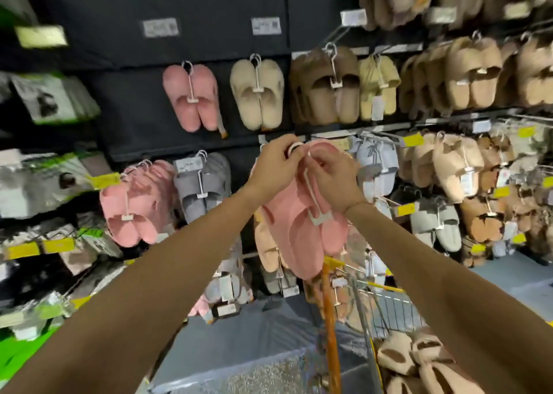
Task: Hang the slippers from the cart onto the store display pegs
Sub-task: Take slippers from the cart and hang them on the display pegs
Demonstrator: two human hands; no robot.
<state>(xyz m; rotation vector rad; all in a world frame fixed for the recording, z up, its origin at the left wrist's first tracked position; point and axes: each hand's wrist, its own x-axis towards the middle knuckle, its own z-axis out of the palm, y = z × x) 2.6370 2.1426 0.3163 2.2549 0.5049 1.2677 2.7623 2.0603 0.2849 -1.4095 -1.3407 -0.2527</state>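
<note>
Two bare forearms reach up to a pair of fluffy pink slippers (302, 223) hanging toe-down beneath both hands. Left hand (273, 169) and right hand (335, 181) pinch its white plastic hanger hook (306, 155), level with a dark peg rail (329, 134) just behind.

- Hands: two, left (276, 166) and right (332, 181), both on one pink pair (302, 229).
- Pink pairs on pegs at left: one upper (191, 97), a bunch lower (134, 202), number unclear.
- Cream pair (257, 94): one.
- Grey bunch (203, 184): one, pairs uncountable.
- Cart (386, 303): one, with at least two tan slippers (419, 360).
</note>
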